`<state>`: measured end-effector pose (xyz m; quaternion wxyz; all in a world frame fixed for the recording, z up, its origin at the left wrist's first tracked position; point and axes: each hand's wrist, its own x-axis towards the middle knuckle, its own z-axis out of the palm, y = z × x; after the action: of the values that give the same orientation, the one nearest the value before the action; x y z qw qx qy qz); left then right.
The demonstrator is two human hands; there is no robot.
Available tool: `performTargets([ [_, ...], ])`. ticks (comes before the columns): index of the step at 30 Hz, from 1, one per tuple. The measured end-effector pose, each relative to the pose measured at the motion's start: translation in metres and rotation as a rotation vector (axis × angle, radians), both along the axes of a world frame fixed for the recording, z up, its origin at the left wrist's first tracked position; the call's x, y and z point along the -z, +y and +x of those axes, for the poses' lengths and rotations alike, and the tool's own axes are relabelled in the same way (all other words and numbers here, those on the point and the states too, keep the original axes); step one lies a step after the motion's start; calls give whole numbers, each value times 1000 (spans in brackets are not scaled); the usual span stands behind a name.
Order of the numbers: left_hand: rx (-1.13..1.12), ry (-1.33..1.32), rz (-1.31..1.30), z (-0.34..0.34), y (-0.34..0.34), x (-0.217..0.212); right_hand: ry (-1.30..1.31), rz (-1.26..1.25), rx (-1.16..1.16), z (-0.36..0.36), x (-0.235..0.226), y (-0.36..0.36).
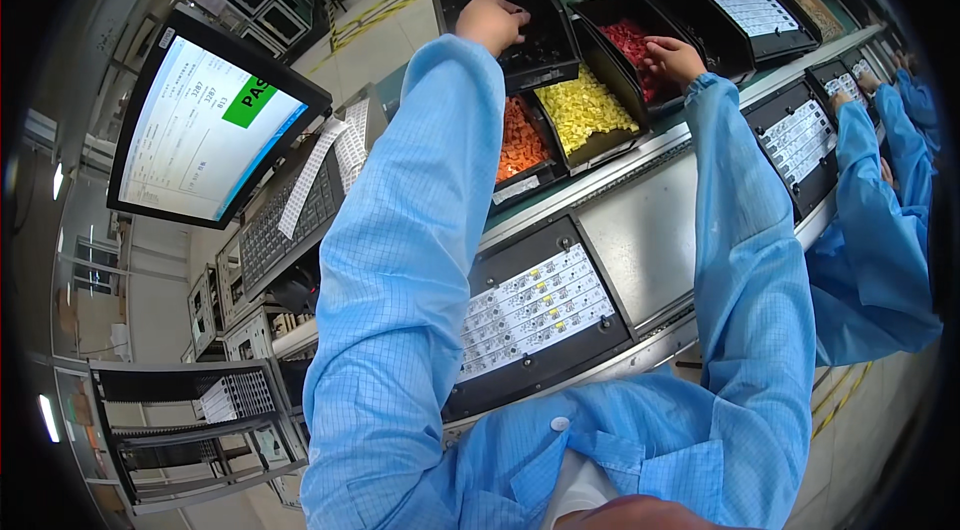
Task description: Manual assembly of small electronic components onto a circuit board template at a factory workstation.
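My left hand (492, 26) is over a black bin (548, 70) of small dark parts, its fingers curled together. Whatever they hold, if anything, is hidden. At the bin of small red parts (622, 38), my right hand (676, 60) has thumb and fingers drawn together in a pinch; too little shows to tell what is in it. Between and below the hands lie bins of yellow parts (585, 110) and orange parts (520, 142). Nearer to me, a black tray (600, 335) carries white circuit board strips (535, 305) with several yellow parts on them.
A monitor (210, 120) and keyboard (285, 235) stand at the left, with a paper strip (312, 180) across the keys. More board trays (800, 140) line the rail on the right, beside co-workers' blue sleeves (868, 160). A rack (190, 420) stands at lower left.
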<state>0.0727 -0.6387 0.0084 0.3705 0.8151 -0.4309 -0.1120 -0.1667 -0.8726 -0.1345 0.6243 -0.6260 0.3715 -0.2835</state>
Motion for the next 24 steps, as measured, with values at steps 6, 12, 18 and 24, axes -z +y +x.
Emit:
performTargets([
  [6, -50, 980, -468, -22, -5, -5, -227, 438, 19, -20, -8, -11],
  [12, -48, 1267, -603, -16, 1, -9, -191, 443, 46, -20, -11, 4],
  [18, 46, 1276, -619, -9, 8, -8, -191, 354, 102, -20, -13, 33],
  [24, 82, 1181, -599, -21, 13, -13, -252, 289, 118, -29, -10, 41],
])
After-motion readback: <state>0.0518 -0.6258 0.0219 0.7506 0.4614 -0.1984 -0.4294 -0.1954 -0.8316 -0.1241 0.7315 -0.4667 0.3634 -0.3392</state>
